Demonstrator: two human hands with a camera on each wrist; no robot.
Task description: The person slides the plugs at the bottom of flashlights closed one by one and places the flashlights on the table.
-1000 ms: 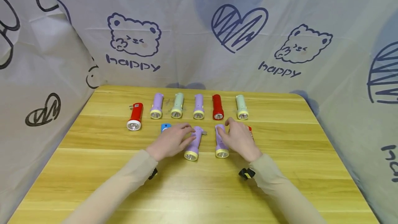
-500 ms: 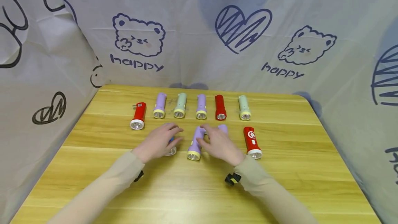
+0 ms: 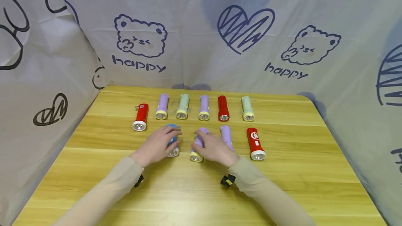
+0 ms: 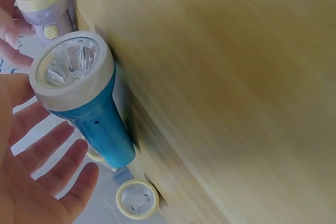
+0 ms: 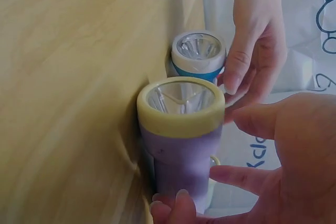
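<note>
My left hand point(image 3: 154, 146) hovers at a blue flashlight point(image 4: 100, 124) with a white head, its fingers spread along one side. In the left wrist view, the fingers look nearly straight and are not wrapped round it. My right hand point(image 3: 216, 148) reaches over a purple flashlight point(image 5: 181, 153) with a pale yellow head. In the right wrist view, its thumb and fingers are spread beside and behind the barrel; whether fingertips touch it, I cannot tell. Another purple flashlight point(image 3: 226, 136) lies just right of that hand, partly covered by it.
A red flashlight point(image 3: 255, 142) lies at the right, another red one point(image 3: 141, 115) at the left. Along the back of the wooden table point(image 3: 188, 198) are purple point(image 3: 162, 105), mint point(image 3: 183, 105) and dark red point(image 3: 223, 106) flashlights. Printed cloth point(image 3: 194, 44) walls surround the table.
My right hand has moved left from the right-hand purple flashlight to the middle one. My left hand has shifted left from the middle purple flashlight to the blue one. The flashlights stay in place.
</note>
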